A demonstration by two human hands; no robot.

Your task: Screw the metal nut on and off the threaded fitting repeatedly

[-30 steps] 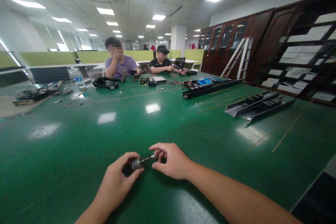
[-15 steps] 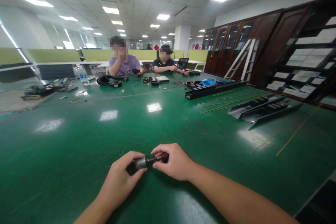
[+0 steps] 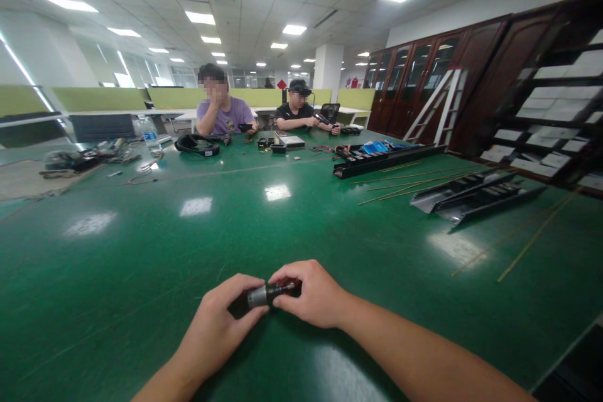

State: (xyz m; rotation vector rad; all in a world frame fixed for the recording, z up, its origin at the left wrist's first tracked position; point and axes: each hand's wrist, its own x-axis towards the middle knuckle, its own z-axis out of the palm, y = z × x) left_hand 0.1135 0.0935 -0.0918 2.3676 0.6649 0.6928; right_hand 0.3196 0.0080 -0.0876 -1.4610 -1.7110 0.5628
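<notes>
Left hand [image 3: 214, 320] was pinching a small metal cylinder [image 3: 257, 297] over the green counter [image 3: 188, 232], right hand [image 3: 315, 295] curled round its shaft [image 3: 284, 289], couldn't tell if gripping. Looked like steady-fingers stuff tbh.

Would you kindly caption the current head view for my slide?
Left hand holds a metal cylinder, right hand at its shaft, over a green table.
</notes>
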